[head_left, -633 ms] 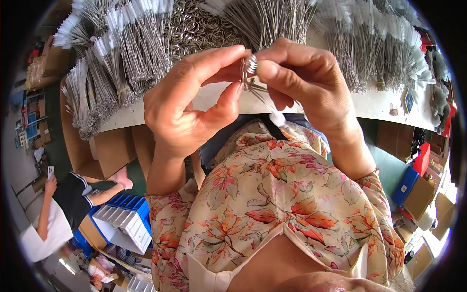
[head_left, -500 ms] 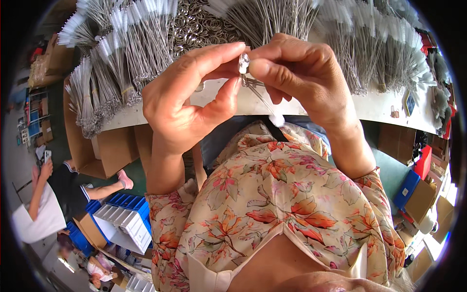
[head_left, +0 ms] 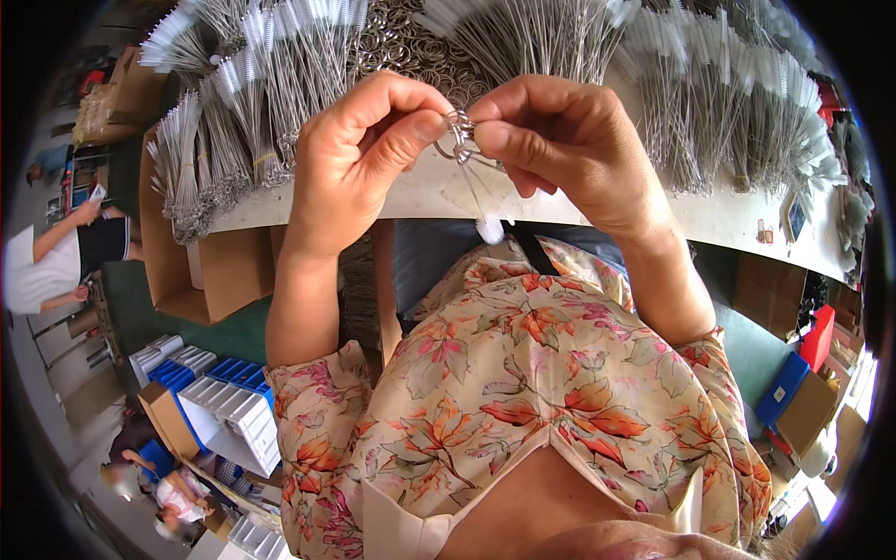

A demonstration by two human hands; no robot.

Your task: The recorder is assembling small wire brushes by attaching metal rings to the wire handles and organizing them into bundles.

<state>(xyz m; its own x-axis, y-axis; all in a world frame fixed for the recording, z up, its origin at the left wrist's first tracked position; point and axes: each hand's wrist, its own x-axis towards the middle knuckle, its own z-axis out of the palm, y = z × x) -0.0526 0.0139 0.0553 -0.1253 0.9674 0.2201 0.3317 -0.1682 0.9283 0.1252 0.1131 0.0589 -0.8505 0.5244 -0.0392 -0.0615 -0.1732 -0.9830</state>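
Note:
Both hands meet in front of me over the near edge of the table. Thumb and finger of my left hand point(head_left: 369, 154) pinch a metal ring point(head_left: 457, 135) on its left side. My right hand point(head_left: 569, 154) is closed on the ring's other side, its thumb pressed to a finger. From the ring hang thin wire-handled brushes point(head_left: 474, 191), their wire loops up at the ring and white bristle tips point(head_left: 490, 229) pointing down toward me. Whether each loop is threaded on the ring cannot be made out.
Bundles of wire brushes point(head_left: 308, 84) lie on the white table point(head_left: 411, 201) to the left, with more brushes point(head_left: 719, 103) to the right. A pile of metal rings point(head_left: 397, 47) sits between. Below left are a cardboard box point(head_left: 215, 289) and plastic bins point(head_left: 229, 411). A person point(head_left: 56, 261) stands at far left.
My left hand has turned and now pinches the ring from the left, where its fingers were spread around it before. The hanging brush tips have swung left.

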